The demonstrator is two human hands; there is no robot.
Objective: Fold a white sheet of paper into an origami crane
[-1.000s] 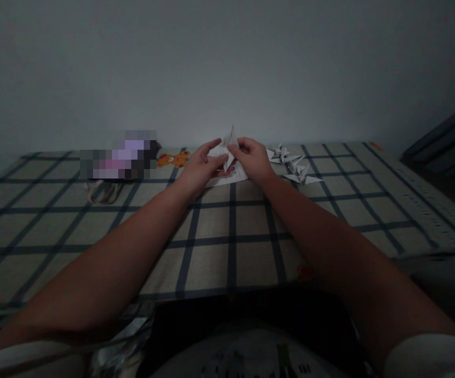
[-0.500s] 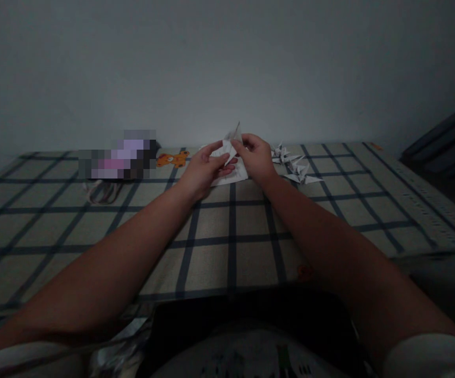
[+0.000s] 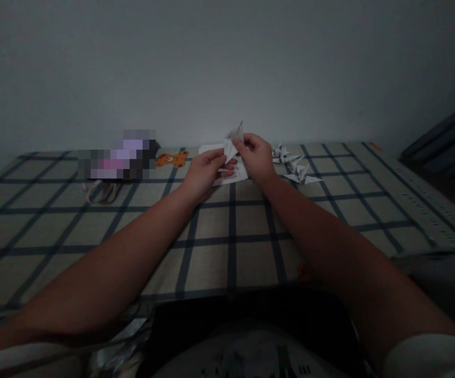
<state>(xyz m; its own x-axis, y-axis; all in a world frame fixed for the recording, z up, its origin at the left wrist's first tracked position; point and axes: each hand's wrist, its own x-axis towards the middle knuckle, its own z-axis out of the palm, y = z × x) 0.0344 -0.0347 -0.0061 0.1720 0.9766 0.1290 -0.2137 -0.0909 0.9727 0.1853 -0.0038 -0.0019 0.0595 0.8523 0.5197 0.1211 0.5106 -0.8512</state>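
Between my two hands is a small piece of folded white paper [image 3: 231, 149], one thin point of it sticking upward. My right hand [image 3: 256, 156] pinches its right side between thumb and fingers. The thumb and fingertips of my left hand [image 3: 205, 170] close on its lower left edge, with the other fingers curled beneath. White paper sheets [image 3: 233, 177] lie on the tablecloth under the hands, partly covered by them. To the right of my right hand rest several folded paper cranes [image 3: 301, 172] in a loose cluster.
A blue-checked tablecloth [image 3: 211, 262] with printed bears covers the table, which meets a plain wall [image 3: 227, 63]. At the left lies a blurred-out purple and pink item [image 3: 120, 160], a looped cord [image 3: 102, 194] in front of it. Dark slats [image 3: 447, 131] stand beyond the right edge.
The folded paper has turned slightly and shows more of its face. My left fingers have shifted a little lower along its edge; my right hand stays nearly still.
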